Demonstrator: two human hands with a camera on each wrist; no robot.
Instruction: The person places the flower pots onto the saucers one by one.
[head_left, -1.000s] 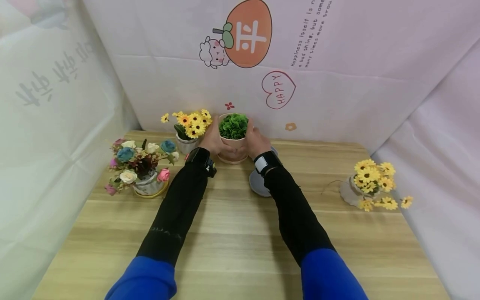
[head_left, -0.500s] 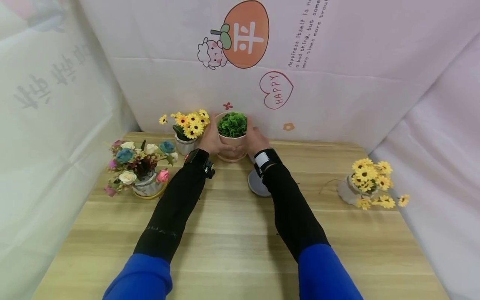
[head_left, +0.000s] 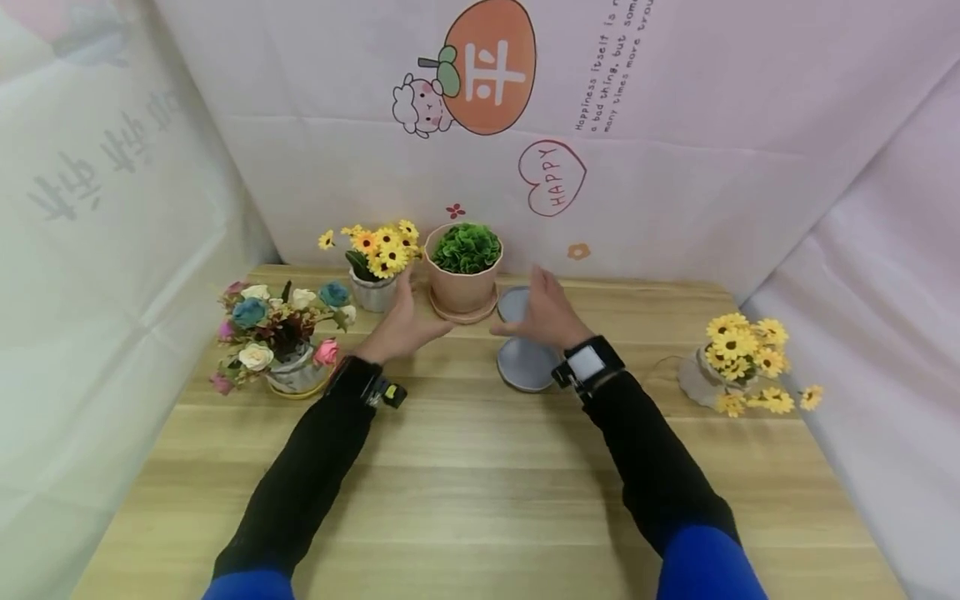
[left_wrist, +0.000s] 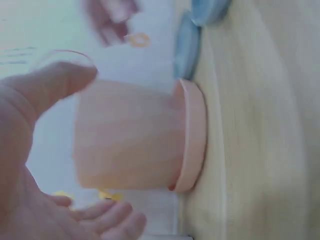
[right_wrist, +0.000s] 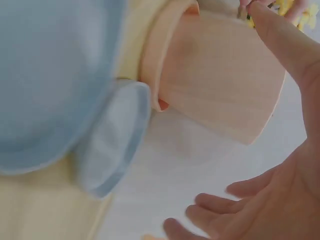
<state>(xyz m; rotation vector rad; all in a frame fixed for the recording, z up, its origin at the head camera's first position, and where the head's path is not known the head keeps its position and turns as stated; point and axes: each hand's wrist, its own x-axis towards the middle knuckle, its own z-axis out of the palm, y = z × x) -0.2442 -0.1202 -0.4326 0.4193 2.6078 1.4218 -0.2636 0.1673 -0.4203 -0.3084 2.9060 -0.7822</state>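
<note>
Half a second ago both hands were wrapped round the round, scalloped-rim pink pot (head_left: 463,292) with its curly bright-green plant (head_left: 467,250); now neither holds it. The left hand (head_left: 403,325) has drawn back toward the tabletop's left and near edges, its thumb spread wide from the fingers and a gap between it and the pot. The right hand (head_left: 546,317) has likewise moved off toward the right and near edges, its fingers wide and holding nothing.

The pot itself has stayed where it was, upright on its matching pink saucer (head_left: 465,317) by the back edge of the tabletop (head_left: 465,475), left of the middle. Two round, shallow blue-grey dishes show more fully than before: the nearer dish (head_left: 525,365) beside the right wrist, the farther dish (head_left: 513,305) just right of the saucer, partly behind the right hand.

Left of the pink pot, the small whitish pot (head_left: 372,294) of yellow daisy-like flowers (head_left: 388,250) stands unmoved; the left fingers overlap it from the head view, and whether they touch it cannot be told.
</note>
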